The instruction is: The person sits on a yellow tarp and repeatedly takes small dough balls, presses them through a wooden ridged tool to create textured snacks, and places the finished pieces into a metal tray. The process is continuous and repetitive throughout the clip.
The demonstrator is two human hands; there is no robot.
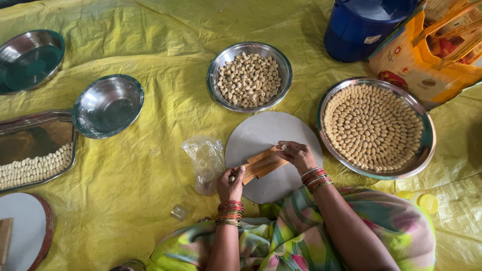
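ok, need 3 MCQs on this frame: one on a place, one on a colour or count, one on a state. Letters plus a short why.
1. Where does the wooden ridged board lie?
A. in the blue bucket
B. over the round grey board
C. in the empty steel bowl

2. What colour is the sheet under everything?
A. yellow
B. white
C. red

3. How is the large steel plate on the right filled?
A. empty
B. a loose heap of pieces
C. pieces set in neat rings

Answers:
1 B: both hands, left hand and right hand, hold it over the round grey board.
2 A: yellow sheet shows between all the dishes.
3 C: the small pale pieces run in rings out to the rim.
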